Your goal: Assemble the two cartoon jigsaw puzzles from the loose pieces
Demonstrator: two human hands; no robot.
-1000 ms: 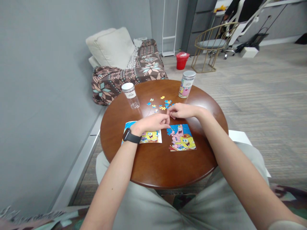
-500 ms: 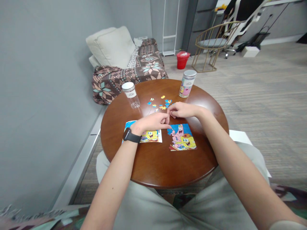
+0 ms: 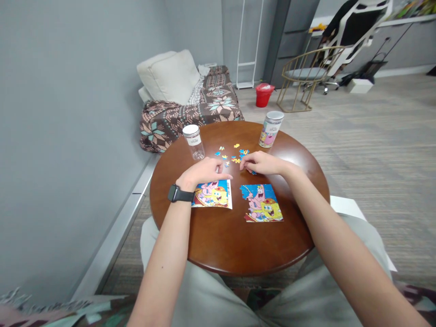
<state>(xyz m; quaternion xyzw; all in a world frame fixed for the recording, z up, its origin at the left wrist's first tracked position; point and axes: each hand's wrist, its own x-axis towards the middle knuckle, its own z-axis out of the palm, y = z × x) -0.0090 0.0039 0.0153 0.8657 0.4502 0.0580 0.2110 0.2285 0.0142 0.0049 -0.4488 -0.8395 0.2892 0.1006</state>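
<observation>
My left hand [image 3: 206,172] hovers over the upper part of a printed picture card [image 3: 216,195], with its fingers curled and its thumb held apart. Nothing shows between them. To the right of the card lies a partly assembled cartoon jigsaw puzzle [image 3: 264,204], its left edge uneven. Above that puzzle is my right hand [image 3: 262,162], fingers bent down and drawn together beside the loose puzzle pieces [image 3: 236,160]. Whatever its fingertips may hold is hidden. A blue piece [image 3: 254,172] peeks out beneath this hand.
A clear jar with a white lid [image 3: 194,141] stands at the table's back left, and a printed canister [image 3: 271,129] at the back right. Both are on the round wooden table [image 3: 231,254]. Beyond are a draped sofa [image 3: 190,109], a red bin [image 3: 264,95] and a wire-frame chair [image 3: 304,75].
My left hand has moved left, away from the assembled puzzle and my right hand, uncovering more of the card. My right hand remains by the loose pieces. The view has shifted slightly.
</observation>
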